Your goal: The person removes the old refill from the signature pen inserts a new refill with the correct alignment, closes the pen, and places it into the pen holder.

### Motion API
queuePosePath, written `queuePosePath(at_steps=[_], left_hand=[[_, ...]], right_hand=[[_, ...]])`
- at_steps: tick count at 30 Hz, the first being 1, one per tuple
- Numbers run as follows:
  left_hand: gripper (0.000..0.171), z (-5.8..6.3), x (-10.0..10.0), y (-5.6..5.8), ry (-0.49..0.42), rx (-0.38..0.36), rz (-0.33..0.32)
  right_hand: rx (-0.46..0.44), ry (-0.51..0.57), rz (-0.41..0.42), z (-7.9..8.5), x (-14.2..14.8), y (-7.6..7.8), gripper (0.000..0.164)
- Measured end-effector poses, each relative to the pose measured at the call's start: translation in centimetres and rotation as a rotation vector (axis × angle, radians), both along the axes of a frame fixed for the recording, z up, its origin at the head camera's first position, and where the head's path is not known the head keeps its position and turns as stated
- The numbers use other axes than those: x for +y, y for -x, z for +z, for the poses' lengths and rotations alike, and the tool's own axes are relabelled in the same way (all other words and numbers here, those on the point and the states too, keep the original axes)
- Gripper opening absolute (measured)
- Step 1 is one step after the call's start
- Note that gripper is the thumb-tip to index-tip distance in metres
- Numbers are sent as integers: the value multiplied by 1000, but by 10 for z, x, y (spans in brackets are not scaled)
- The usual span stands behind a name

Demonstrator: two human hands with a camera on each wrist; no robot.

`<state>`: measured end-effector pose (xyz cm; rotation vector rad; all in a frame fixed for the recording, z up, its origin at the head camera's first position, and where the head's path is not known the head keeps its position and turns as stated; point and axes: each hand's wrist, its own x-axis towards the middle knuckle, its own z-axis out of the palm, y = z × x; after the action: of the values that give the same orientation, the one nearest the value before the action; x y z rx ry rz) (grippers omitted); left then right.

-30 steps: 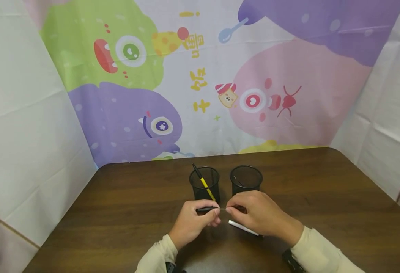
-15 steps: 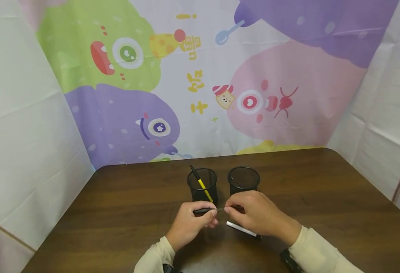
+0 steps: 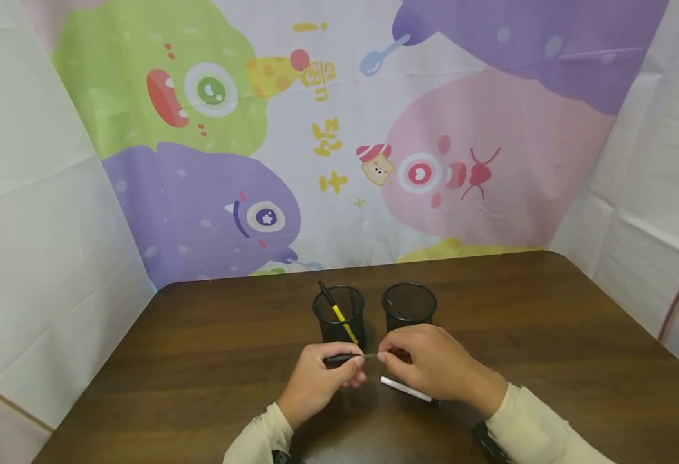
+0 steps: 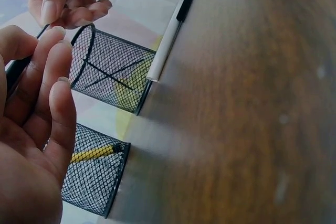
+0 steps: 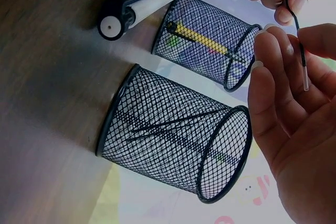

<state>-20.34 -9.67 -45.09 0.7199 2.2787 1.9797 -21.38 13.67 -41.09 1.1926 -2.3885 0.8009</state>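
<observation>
Near the middle of the table in the head view, my left hand grips a black pen barrel. Close to its right, my right hand pinches a thin pen refill that spans the short gap between the two hands. In the right wrist view the refill looks dark with a clear tail end and runs between thumb and fingers. Below the right hand lies a white pen with a black end and clip. How deep the refill sits in the barrel is hidden by the left fingers.
Behind the hands stand two black mesh pen cups. The left cup holds a yellow and black pen. Thin dark sticks cross inside the right cup. A patterned cloth hangs behind the brown table.
The hands have drawn very slightly apart, so a little more of the refill shows between them. Everything has shifted a bit leftward in view with the head camera.
</observation>
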Motion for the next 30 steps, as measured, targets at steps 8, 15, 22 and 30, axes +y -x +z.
queuePosePath(at_steps=[8,15,22,30], left_hand=[[25,2,-1,3,-4,1,5],[25,2,-3,2,4,-8,22],[24,1,-1,1,4,-19,15],[27,0,-2,1,-12,-14,43]], right_hand=[[10,-16,-9,2,0,4,9],[-10,-16,-9,2,-1,2,9],[1,-17,-20,1,2,-3,9],[29,-14,-12,0,3,-1,10]])
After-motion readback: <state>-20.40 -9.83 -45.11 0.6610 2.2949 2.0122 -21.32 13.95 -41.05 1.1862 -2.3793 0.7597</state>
